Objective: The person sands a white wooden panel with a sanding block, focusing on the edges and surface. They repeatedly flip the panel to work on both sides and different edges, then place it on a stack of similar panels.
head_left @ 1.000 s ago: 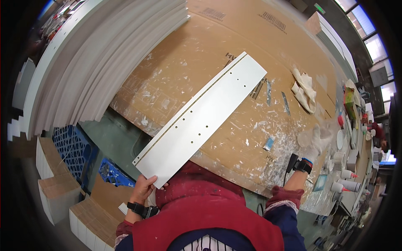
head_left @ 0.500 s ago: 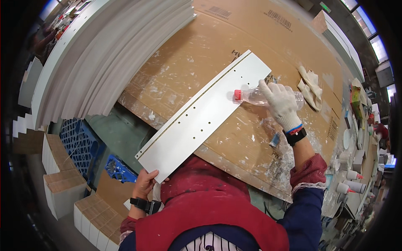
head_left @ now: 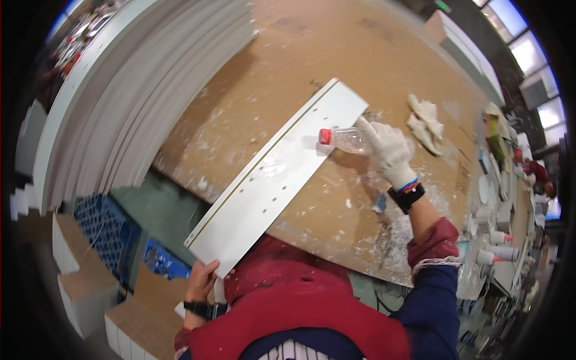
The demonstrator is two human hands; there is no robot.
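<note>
A long white board (head_left: 240, 219) with drilled holes and a groove along one edge lies slantwise on the cardboard-covered table (head_left: 312, 225), its near end jutting past the edge. My bare left hand (head_left: 203, 279) grips that near corner, thumb on top. In my right hand (head_left: 391, 153), which wears a white knit glove, is a clear plastic bottle (head_left: 349, 140) with a red cap. The bottle is tipped on its side, cap pointing left over the board's far half. Shiny wet-looking marks show on the board near the cap.
Tall stacked white panels (head_left: 138, 102) stand at the left. Another glove (head_left: 427, 126) lies on the table's right side, with a small blue item (head_left: 380, 203) nearer me. Blue plastic pallets (head_left: 102, 225) and stacked boards (head_left: 90, 285) sit lower left. White bottles (head_left: 499, 238) crowd the right bench.
The whole view has shifted, so the board and both hands appear slightly further left. Shiny marks now show on the board's middle. Both hands keep their holds.
</note>
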